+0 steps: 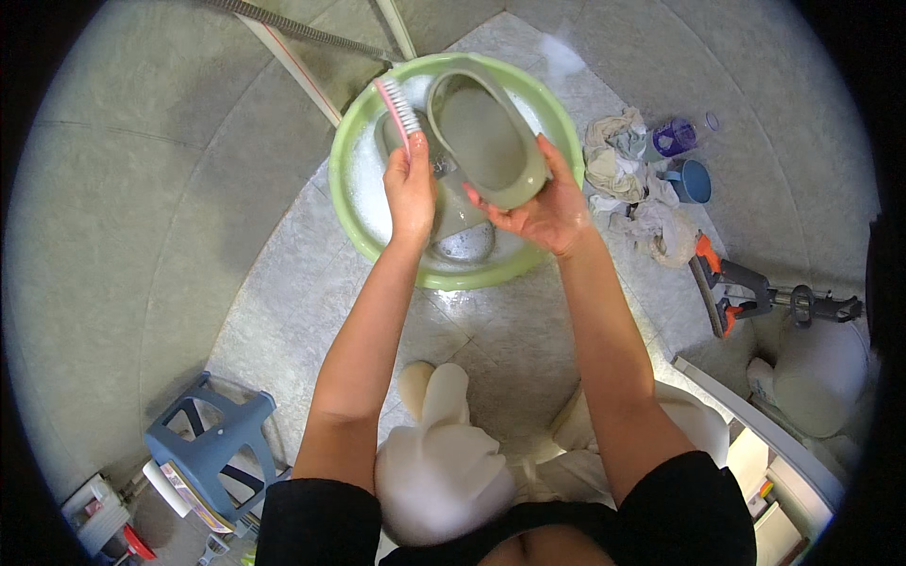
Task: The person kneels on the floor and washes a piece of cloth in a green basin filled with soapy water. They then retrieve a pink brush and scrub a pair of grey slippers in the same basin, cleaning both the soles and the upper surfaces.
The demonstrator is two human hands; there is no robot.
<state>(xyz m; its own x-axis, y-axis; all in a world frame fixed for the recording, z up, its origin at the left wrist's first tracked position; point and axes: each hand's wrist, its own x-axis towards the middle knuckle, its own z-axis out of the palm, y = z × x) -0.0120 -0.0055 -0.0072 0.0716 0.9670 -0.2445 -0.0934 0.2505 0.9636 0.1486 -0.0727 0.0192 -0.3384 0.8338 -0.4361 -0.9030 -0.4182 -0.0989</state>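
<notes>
My left hand (410,191) grips a pink scrub brush (400,110) with white bristles, held upright over the left part of a green plastic basin (342,205). In my right hand (548,205) is a grey-green slipper (485,134), tilted so that its hollow inner side faces up. The brush and the slipper are apart. Below them, inside the basin, another grey-green piece (456,205), seemingly footwear, lies partly hidden by my left hand and the held slipper. White suds (367,191) cover much of the water around it.
Crumpled cloths (616,159), a bottle with a purple label (674,137) and a blue cup (690,182) lie right of the basin. A squeeze mop (743,286) is farther right. At the lower left is a blue plastic stool (212,435). A grey hose (304,28) runs behind the basin.
</notes>
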